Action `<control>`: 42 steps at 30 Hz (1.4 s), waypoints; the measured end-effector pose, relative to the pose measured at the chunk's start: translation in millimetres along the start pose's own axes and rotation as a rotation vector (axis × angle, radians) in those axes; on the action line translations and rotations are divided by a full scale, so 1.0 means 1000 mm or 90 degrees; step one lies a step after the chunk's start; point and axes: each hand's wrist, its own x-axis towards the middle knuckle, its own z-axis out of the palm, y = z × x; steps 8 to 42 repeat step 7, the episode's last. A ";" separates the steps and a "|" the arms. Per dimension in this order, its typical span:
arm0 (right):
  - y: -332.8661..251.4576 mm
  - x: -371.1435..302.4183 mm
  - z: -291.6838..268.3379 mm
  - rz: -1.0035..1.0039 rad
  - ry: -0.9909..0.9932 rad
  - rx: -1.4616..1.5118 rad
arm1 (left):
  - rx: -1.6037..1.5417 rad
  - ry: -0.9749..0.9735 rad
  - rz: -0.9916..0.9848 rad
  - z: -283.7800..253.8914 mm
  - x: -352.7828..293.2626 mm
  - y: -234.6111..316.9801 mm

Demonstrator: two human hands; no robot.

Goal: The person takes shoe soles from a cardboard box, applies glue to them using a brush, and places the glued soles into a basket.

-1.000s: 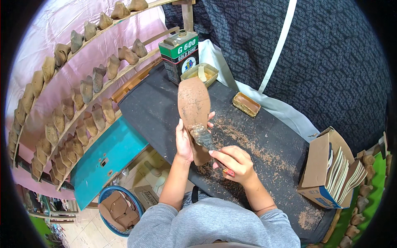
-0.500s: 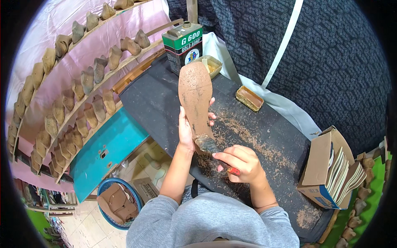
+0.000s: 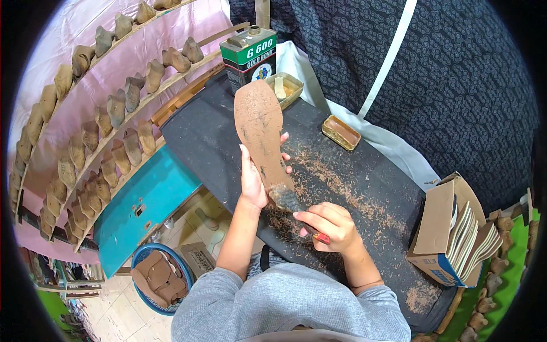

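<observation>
A brown shoe sole [image 3: 260, 125] rises over the dark table, its wide end up and leaning slightly left. My left hand [image 3: 253, 185] is closed around its narrower lower part, thumb on the left edge and fingertips showing past the right edge. My right hand [image 3: 332, 227] grips a brush [image 3: 284, 198] with a red-tipped handle and dark, stained bristles. Those bristles touch the sole's lower end, where the surface looks damp. Dark smudges mark the sole along its middle.
Brown shavings litter the black tabletop [image 3: 387, 188]. Behind the sole stand a green-and-black can [image 3: 249, 54] and a shallow container [image 3: 289, 91]; a small tin [image 3: 341, 132] lies farther right. A carton of insoles [image 3: 433, 228] sits right. Shoe lasts [image 3: 117, 108] line racks left, above a blue basin [image 3: 137, 285].
The sole's upper end has swung a little to the left, and my left hand has moved with it. The brush stays against the lower end, with my right hand nearly in place.
</observation>
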 end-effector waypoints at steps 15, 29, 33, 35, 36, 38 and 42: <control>0.001 0.009 0.001 -0.025 0.035 -0.027 | 0.024 -0.062 -0.001 -0.013 -0.001 -0.001; 0.001 0.009 0.001 -0.025 0.035 -0.027 | 0.024 -0.062 -0.001 -0.013 -0.001 -0.001; 0.001 0.009 0.001 -0.025 0.035 -0.027 | 0.024 -0.062 -0.001 -0.013 -0.001 -0.001; 0.001 0.009 0.001 -0.025 0.035 -0.027 | 0.024 -0.062 -0.001 -0.013 -0.001 -0.001; 0.001 0.009 0.001 -0.025 0.035 -0.027 | 0.024 -0.062 -0.001 -0.013 -0.001 -0.001; 0.001 0.009 0.001 -0.025 0.035 -0.027 | 0.024 -0.062 -0.001 -0.013 -0.001 -0.001; 0.001 0.009 0.001 -0.025 0.035 -0.027 | 0.024 -0.062 -0.001 -0.013 -0.001 -0.001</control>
